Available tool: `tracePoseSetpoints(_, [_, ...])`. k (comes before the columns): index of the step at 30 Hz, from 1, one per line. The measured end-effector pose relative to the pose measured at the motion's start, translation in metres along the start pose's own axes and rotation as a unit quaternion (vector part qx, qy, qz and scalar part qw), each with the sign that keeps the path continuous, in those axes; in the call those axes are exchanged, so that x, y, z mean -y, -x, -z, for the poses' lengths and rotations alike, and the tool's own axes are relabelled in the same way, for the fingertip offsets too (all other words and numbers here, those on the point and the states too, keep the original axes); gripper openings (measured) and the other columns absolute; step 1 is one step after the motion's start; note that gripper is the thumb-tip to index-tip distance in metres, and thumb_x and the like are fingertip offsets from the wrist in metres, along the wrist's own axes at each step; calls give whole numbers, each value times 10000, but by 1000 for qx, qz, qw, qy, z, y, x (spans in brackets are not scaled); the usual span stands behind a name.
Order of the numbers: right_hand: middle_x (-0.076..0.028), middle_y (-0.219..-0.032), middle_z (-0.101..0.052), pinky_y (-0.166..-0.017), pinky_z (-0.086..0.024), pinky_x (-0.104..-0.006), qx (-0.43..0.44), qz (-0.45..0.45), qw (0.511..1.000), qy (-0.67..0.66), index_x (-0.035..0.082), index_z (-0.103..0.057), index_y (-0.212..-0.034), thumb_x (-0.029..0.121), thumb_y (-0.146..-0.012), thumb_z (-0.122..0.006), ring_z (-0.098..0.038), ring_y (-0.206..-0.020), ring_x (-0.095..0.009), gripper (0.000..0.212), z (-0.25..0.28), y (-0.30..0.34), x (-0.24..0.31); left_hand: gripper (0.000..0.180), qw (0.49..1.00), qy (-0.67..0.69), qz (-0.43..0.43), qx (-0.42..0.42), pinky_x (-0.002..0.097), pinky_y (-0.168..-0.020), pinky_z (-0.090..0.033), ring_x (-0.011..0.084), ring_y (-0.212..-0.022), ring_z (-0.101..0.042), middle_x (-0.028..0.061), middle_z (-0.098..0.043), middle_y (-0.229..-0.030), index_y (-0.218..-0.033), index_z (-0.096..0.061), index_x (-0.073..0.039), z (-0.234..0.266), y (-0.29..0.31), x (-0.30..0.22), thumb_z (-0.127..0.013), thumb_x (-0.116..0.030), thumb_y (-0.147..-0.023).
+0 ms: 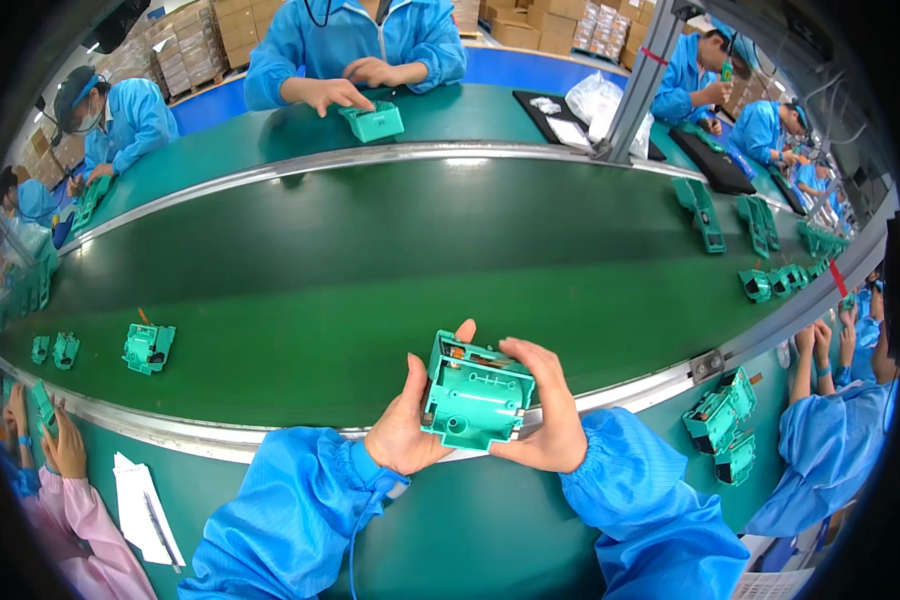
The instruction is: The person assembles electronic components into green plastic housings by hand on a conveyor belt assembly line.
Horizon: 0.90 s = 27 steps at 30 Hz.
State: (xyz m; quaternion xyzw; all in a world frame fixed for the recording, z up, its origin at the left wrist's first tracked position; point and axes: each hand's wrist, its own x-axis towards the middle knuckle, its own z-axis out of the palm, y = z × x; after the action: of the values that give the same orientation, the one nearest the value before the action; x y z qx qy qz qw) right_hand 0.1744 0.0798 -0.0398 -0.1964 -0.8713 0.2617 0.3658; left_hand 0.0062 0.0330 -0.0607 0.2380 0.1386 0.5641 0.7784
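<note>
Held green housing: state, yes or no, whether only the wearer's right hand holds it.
No, the left hand and right hand both hold the green housing, from opposite sides.

The left fingers seem mostly hidden behind the green housing.

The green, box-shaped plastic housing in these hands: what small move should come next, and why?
Perhaps tilt the green, box-shaped plastic housing slightly to look further inside: the left hand and right hand hold it from opposite sides, and its open inside faces the wearer.
</note>
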Motion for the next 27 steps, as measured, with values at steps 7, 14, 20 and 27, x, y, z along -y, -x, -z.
tracePoseSetpoints(7, [-259, -1311, -319, -970, -332, -418, -51, 1, 998, -33, -3, -244, -1326, 128, -576, -762, -341, -1211, -398, 921, -5, 7, 0, 654, 1000, -2, -8, -11, 508, -920, -398, 309, -1199, -373, 96, -324, -1342, -1368, -186, -257, -5, -1, 0, -286, -607, -826])
tracePoseSetpoints(14, [-261, -1302, -337, -968, -332, -420, -66, -19, 996, -55, -16, -275, -1303, 101, -572, -741, -353, -1206, -393, 875, -6, 10, 1, 605, 999, 38, 1, 4, 403, -976, -353, 238, -1208, -374, 64, -368, -1319, -1380, -176, -198, -7, 0, 0, -263, -525, -878])
tracePoseSetpoints(20, [-260, -1309, -327, -977, -317, -417, -91, -6, 995, -41, -6, -297, -1288, 74, -569, -717, -353, -1213, -376, 837, -2, 8, -7, 544, 995, -84, -58, -11, 374, -936, -386, 222, -1158, -431, 108, -381, -1307, -1371, -193, -65, 4, 4, -10, -412, -183, -887])
tracePoseSetpoints(27, [-252, -1337, -290, -990, -300, -418, -106, -18, 992, -67, -2, -256, -1318, 52, -589, -699, -334, -1234, -348, 854, -3, 7, -10, 652, 992, -96, -73, -43, 339, -851, -473, 238, -1093, -487, 150, -431, -1230, -1362, -216, -54, -2, 5, -12, -480, 56, -776])
